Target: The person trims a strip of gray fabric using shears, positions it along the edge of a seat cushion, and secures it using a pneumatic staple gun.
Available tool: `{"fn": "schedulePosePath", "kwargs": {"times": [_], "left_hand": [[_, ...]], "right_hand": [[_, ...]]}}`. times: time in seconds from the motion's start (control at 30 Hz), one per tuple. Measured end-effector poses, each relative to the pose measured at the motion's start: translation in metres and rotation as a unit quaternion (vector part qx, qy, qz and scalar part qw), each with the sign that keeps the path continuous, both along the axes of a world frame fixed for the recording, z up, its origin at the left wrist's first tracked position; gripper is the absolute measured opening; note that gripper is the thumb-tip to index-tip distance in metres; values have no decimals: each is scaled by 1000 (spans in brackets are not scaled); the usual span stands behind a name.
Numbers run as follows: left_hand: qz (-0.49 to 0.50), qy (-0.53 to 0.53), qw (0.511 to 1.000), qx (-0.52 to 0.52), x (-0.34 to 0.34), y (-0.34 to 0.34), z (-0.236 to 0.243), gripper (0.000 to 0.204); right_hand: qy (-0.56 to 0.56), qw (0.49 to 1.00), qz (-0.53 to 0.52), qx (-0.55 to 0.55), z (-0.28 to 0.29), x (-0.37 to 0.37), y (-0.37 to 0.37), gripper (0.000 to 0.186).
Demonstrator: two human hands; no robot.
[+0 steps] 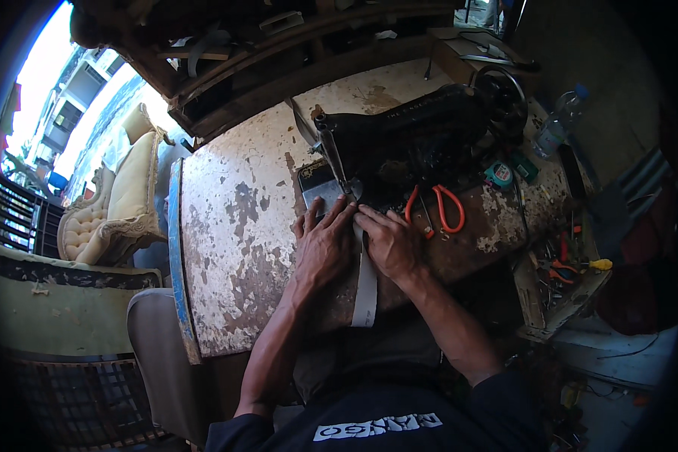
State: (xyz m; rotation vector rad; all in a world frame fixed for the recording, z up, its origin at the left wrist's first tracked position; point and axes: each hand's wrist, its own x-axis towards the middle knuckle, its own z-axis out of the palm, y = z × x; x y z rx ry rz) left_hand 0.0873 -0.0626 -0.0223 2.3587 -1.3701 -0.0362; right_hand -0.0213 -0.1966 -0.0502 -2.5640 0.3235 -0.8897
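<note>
A black sewing machine (414, 113) stands on a worn, paint-flaked table (226, 226), its metal needle area (346, 184) above a silver bed plate (318, 193). My left hand (320, 241) lies just below the needle, fingers bent slightly and spread over the plate and the top of a pale strip (365, 301). My right hand (388, 245) is closed at the strip's right edge, its fingertips close to my left ones. The strip runs down between both hands over the table's near edge. Orange-handled scissors (452, 211) lie beside the machine, right of my right hand.
A small teal object (497, 175) and a plastic bottle (557, 120) are at the table's right. An open drawer of tools (561, 279) juts out at lower right. A wooden frame (241, 79) stands behind, a cream upholstered sofa (113, 211) at left.
</note>
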Motion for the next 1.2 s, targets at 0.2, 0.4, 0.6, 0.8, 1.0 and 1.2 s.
{"fn": "schedulePosePath", "kwargs": {"times": [0.2,0.4,0.6,0.8,1.0,1.2], "left_hand": [[20,7,1000,-7,4,-5,0,53],[21,1,999,-30,6,-7,-7,50],[64,95,990,-83,-14,3,-1,36],[141,284,942,-105,-47,18,23,34],[99,598,767,-213,-30,26,41,35],[113,625,745,-203,-42,53,37,35]], "right_hand": [[22,1000,-14,0,-2,4,-1,32],[28,999,-27,6,6,2,5,33],[-13,995,-59,75,22,-28,40,14],[83,983,-92,135,29,-36,63,15],[72,788,47,610,29,-45,72,45],[30,656,36,754,59,-102,126,36]]}}
